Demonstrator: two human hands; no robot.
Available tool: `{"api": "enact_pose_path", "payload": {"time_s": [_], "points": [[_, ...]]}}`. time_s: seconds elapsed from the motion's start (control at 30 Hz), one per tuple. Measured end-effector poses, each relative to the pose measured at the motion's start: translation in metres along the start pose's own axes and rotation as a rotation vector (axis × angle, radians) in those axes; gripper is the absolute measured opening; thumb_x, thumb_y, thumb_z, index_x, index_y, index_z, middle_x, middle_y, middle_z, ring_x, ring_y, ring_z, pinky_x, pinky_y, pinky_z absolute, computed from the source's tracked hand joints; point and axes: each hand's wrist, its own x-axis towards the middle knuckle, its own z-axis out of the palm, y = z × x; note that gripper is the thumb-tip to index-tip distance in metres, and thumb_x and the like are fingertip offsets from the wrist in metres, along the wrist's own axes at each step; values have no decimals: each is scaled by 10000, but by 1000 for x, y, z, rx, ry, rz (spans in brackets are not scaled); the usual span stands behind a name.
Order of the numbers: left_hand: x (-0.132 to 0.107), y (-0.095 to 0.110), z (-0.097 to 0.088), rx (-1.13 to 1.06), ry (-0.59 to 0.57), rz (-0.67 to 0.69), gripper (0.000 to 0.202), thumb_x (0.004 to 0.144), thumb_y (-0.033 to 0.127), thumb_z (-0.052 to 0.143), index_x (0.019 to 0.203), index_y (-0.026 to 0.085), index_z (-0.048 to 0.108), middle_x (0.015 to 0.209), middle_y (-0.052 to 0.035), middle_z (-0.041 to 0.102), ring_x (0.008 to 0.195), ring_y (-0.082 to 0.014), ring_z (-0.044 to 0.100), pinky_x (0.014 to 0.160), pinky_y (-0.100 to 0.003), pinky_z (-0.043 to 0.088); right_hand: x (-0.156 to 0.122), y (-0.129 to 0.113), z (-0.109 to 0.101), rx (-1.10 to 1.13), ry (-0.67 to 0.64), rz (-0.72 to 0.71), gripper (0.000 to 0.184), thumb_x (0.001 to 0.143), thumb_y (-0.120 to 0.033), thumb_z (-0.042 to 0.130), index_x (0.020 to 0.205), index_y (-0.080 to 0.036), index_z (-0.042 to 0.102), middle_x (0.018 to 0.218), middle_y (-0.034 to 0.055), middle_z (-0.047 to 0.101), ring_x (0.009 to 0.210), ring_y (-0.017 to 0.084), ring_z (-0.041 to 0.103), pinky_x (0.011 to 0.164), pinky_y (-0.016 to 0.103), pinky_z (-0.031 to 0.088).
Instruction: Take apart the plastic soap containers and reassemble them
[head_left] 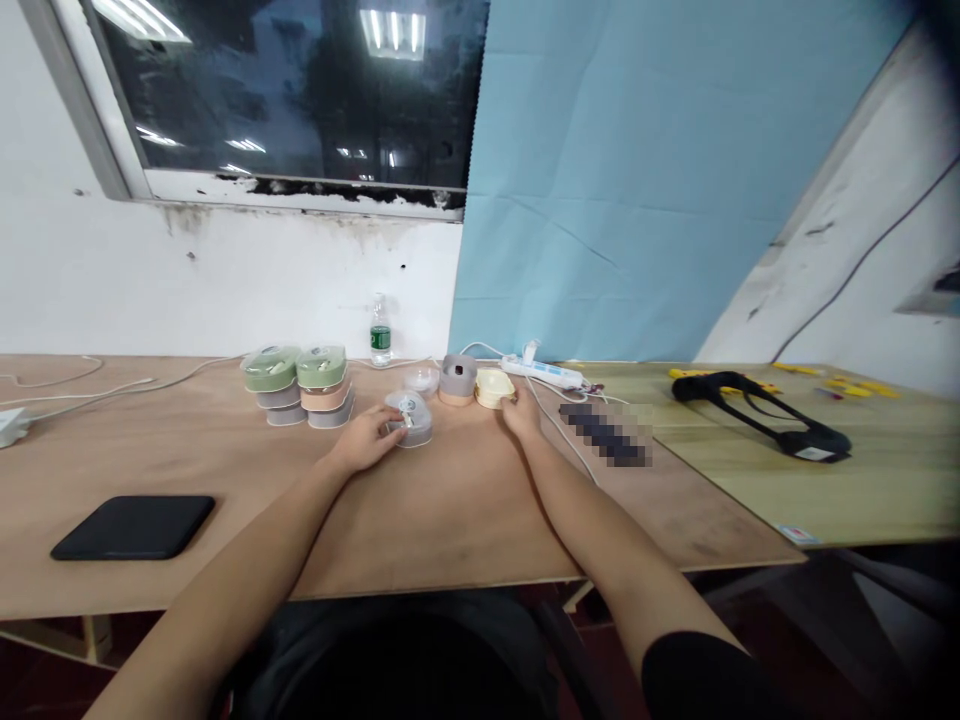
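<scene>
My left hand (pixel 367 438) rests against a small grey container with a clear lid (pixel 417 426), its fingers and thumb curved around the near left side. On the right, my right hand (pixel 521 413) grips the edge of a pale yellow container (pixel 492 386), with its fingertips partly hidden. Between the two, a little further back, stands a stack with a grey container (pixel 458 376) over a peach one (pixel 457 399). A loose clear lid (pixel 421 381) lies just left of that stack.
Two stacks of lidded containers, topped with green ones (pixel 271 368), stand at left. A water bottle (pixel 381 335) is by the wall. A power strip (pixel 544 372) with cables lies behind my right hand. A black tablet-like slab (pixel 135 527) lies front left; a black strap-like frame (pixel 765 410) sits far right.
</scene>
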Motion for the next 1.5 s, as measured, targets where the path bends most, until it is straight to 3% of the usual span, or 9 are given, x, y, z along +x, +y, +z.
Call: {"api": "enact_pose_path", "payload": {"time_s": [0.13,0.3,0.43,0.6,0.73,0.97,1.2,1.33,1.5], "points": [[-1,-3,2,11,43,-48,486,864,529,464,1231,229,575,1359,-78,475,1105,-227,576,990,-362,446,-4,-10,-7,-113,99,-9,575,744,-306,535,1281,-109,474,1268,180,542,1175,300,487,1011,473,359],[1,-9,2,53,66,-143,610,888,595,370,1364,220,446,1509,-96,273,1215,-259,505,1035,-382,396,-17,-43,-23,-141,319,-344,562,823,-293,466,1342,-90,389,1346,188,449,1290,304,354,1076,520,263],[-1,-5,1,135,-121,-131,661,889,619,337,1436,247,338,1517,-83,293,1292,-283,434,1068,-394,344,-45,-80,-21,-70,131,-586,539,855,-364,480,1345,-150,411,1374,161,421,1307,305,345,1087,528,267],[-4,6,6,180,-133,-51,725,848,616,439,1447,234,298,1514,-125,277,1248,-309,479,1017,-415,397,-84,-113,2,-21,-324,-797,688,762,-540,633,1343,-213,463,1439,127,382,1324,314,348,1101,499,285],[-4,7,9,166,-108,-36,703,810,613,507,1393,243,372,1514,-132,249,1130,-299,574,940,-409,465,-96,-116,15,-9,-549,-729,704,751,-565,646,1340,-213,492,1467,134,362,1340,310,353,1092,496,306],[-4,3,2,126,-60,-74,915,728,693,556,1452,217,261,1511,-148,254,1270,-323,451,1031,-411,380,-97,-116,16,195,-654,-607,633,777,-536,641,1326,-245,522,1412,97,465,1308,276,424,1085,459,335],[-1,-3,2,122,27,-114,890,792,642,512,1471,167,189,1491,-143,318,1319,-284,393,1061,-383,343,-93,-114,18,167,-417,-437,471,934,-527,355,1165,-222,630,1051,70,692,984,242,635,849,353,475],[2,-10,5,147,-68,-107,661,835,568,484,1348,152,433,1330,-124,527,1222,-270,494,1029,-365,376,-84,-105,16,25,-302,-342,439,901,-493,448,1202,-207,589,796,36,683,747,211,628,692,309,459],[4,-21,6,161,-49,-242,558,824,370,517,1330,143,455,1321,-126,538,1197,-252,519,1004,-336,393,-79,-98,16,25,-328,-444,346,894,-341,476,1201,-218,579,765,7,661,685,158,583,658,261,423]]}}
